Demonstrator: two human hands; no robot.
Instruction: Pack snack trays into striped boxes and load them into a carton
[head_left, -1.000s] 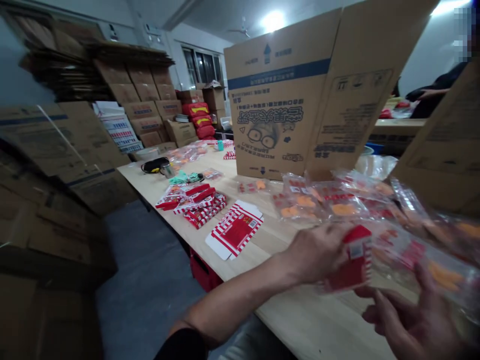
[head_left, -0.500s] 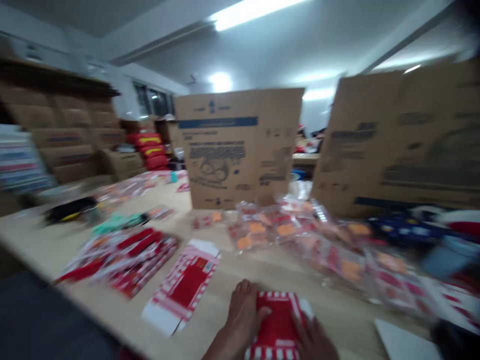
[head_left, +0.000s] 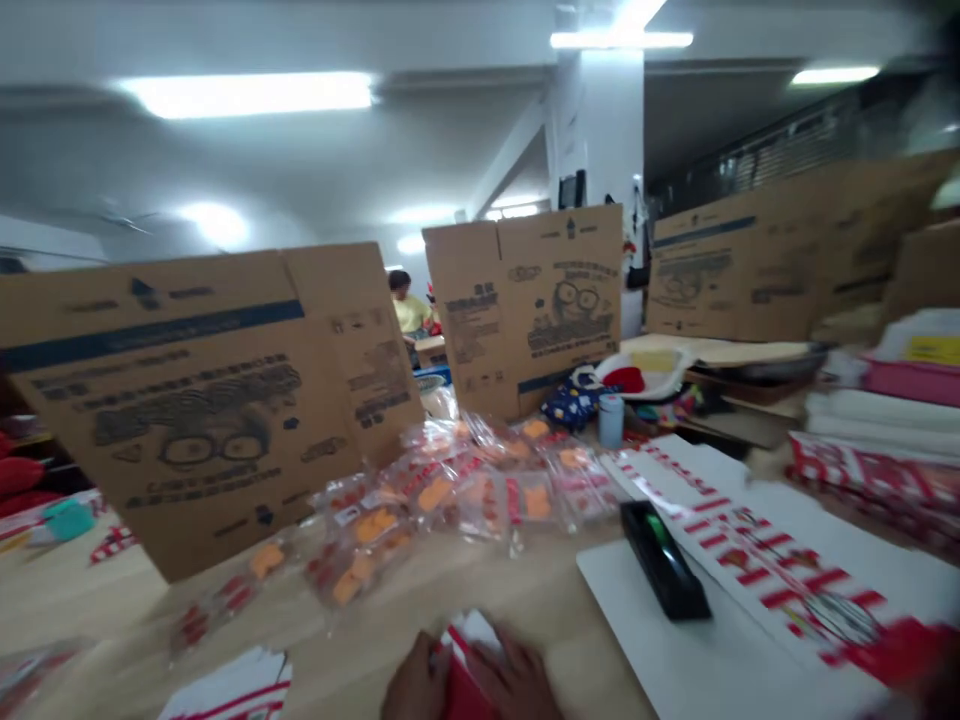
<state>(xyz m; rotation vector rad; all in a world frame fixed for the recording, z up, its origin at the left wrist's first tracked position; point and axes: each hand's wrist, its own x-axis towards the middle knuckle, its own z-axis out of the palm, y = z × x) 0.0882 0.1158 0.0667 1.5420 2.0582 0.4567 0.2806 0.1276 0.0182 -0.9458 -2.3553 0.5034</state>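
Observation:
A red and white printed carton [head_left: 466, 690] is between my hands at the bottom of the head view, its white end flap [head_left: 474, 632] pointing away from me. My left hand [head_left: 417, 682] grips its left side with fingers curled. My right hand [head_left: 516, 676] lies over the right side, fingers bent around the carton. The lower part of the carton and both wrists are cut off by the frame edge. Just beyond lies a heap of clear plastic packets [head_left: 442, 490] with orange and red pieces inside. Left of my hands are white and red flat cartons [head_left: 229, 690].
Large cardboard panels [head_left: 225, 400] stand upright across the table. On the right, a black oblong object [head_left: 664, 560] rests on a white board [head_left: 622, 610] beside red-striped printed sheets [head_left: 757, 540]. A light blue cylinder [head_left: 611, 420] stands behind. A person in yellow [head_left: 410, 312] is far back.
The view has swung to the right, bringing the black object and striped sheets into sight. My hands lay spread on the carton's red face; now they are closer together around it, near its white flap.

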